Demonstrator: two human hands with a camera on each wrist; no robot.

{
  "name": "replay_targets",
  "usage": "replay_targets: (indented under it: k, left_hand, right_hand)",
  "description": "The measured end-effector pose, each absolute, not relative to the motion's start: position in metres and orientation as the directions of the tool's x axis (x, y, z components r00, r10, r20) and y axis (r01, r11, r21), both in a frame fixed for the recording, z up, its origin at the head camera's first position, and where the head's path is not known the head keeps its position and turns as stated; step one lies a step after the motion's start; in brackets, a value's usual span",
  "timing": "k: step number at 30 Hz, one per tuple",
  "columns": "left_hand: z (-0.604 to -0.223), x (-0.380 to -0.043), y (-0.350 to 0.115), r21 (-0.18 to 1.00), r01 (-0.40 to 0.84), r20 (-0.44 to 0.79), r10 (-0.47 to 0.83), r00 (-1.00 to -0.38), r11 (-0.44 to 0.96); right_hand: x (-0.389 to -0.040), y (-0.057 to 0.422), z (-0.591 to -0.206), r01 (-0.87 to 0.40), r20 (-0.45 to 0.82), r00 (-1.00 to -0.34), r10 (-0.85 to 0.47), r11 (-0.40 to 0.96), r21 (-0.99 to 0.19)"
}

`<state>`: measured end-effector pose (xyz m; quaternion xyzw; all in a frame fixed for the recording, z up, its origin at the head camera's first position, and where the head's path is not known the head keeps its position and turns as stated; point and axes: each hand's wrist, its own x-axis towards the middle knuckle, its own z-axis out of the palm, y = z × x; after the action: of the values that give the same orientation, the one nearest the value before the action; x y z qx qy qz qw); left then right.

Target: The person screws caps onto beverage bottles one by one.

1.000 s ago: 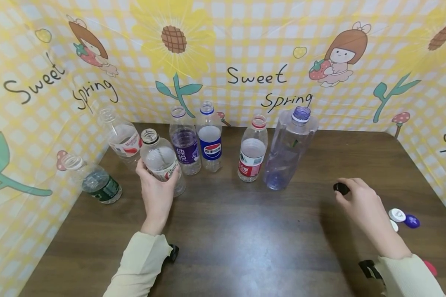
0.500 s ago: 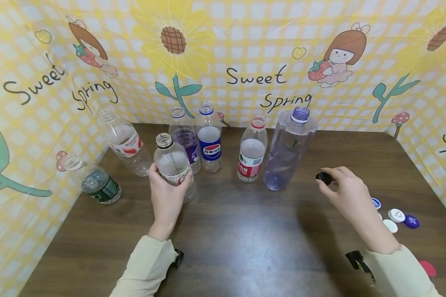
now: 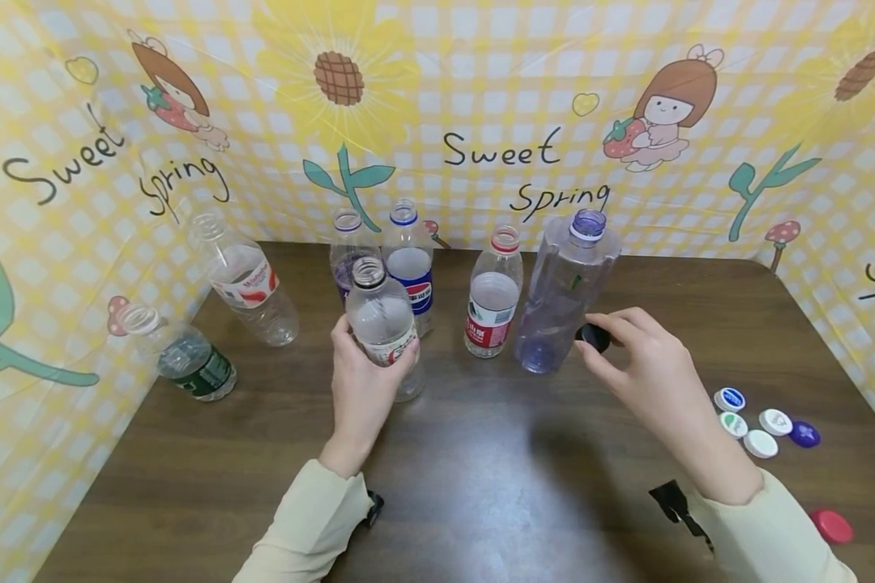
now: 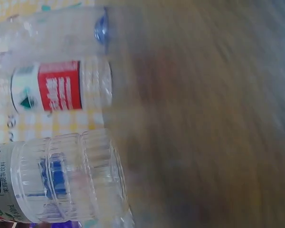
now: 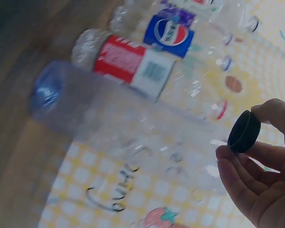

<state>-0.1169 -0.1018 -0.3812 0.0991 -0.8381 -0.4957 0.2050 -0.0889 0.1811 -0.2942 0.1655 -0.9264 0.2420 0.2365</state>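
Observation:
My left hand point(image 3: 364, 385) grips a clear plastic bottle point(image 3: 382, 312) round its labelled middle. The bottle is uncapped, with a dark ring at its neck, and stands near upright. In the left wrist view its ribbed lower part point(image 4: 66, 178) shows, while the hand itself is out of that view. To the right, my right hand point(image 3: 645, 364) pinches a black bottle cap point(image 3: 594, 336) between thumb and fingers. From the right wrist, the black cap point(image 5: 244, 132) appears tilted, with the large bluish bottle point(image 5: 118, 114) behind it.
Uncapped bottles stand around: a green-labelled one point(image 3: 197, 360), a red-and-white-labelled one point(image 3: 251, 287), a Pepsi bottle point(image 3: 411, 267), a red-labelled one point(image 3: 492, 304) and a tall bluish one point(image 3: 554, 308). Several loose caps point(image 3: 761, 443) and a red cap point(image 3: 833, 526) lie at right. A patterned cloth point(image 3: 481, 81) hangs behind.
The left hand has carried its bottle rightward, now overlapping the purple-labelled and Pepsi bottles in the head view. The right hand has moved leftward with the black cap, uncovering more loose caps.

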Motion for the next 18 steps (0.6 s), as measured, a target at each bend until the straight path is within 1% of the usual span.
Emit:
replay_targets:
  k: [4, 7, 11, 15, 18]
  left_hand:
    - [-0.378, -0.115, -0.087, 0.849, 0.089, 0.285, -0.310, -0.907, 0.521]
    - [-0.378, -0.113, -0.076, 0.818, 0.114, 0.312, -0.268, -0.911, 0.564]
    - [-0.378, -0.109, -0.063, 0.779, 0.127, 0.315, -0.208, -0.926, 0.613]
    - [-0.378, -0.106, -0.053, 0.768, 0.140, 0.301, -0.159, -0.940, 0.625]
    - [-0.381, -0.104, -0.047, 0.762, 0.167, 0.315, -0.132, -0.940, 0.626]
  right_hand:
    - [-0.090, 0.167, -0.284, -0.458, 0.537, -0.812, -0.227, 0.818, -0.348]
    - [-0.092, 0.159, -0.277, -0.474, 0.536, -0.808, -0.244, 0.809, -0.347]
    - [-0.095, 0.149, -0.269, -0.489, 0.537, -0.803, -0.259, 0.802, -0.344]
    - [-0.096, 0.140, -0.263, -0.502, 0.539, -0.797, -0.272, 0.794, -0.341]
    - [-0.096, 0.135, -0.260, -0.515, 0.545, -0.790, -0.279, 0.785, -0.344]
